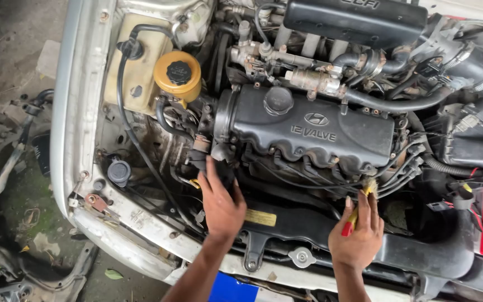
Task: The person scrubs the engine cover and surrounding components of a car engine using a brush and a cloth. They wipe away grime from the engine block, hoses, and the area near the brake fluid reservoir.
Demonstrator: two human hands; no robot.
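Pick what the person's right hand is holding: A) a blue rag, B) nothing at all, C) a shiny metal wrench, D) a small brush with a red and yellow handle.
D: the right hand grips a small brush with a red and yellow handle, its pale bristles pointing up toward the black engine cover.

I stood in a car repair workshop: an open engine bay (308, 134) with its black valve cover (308, 131) lay before me, and stripped car parts (1, 145) littered the stained concrete floor (6, 39).
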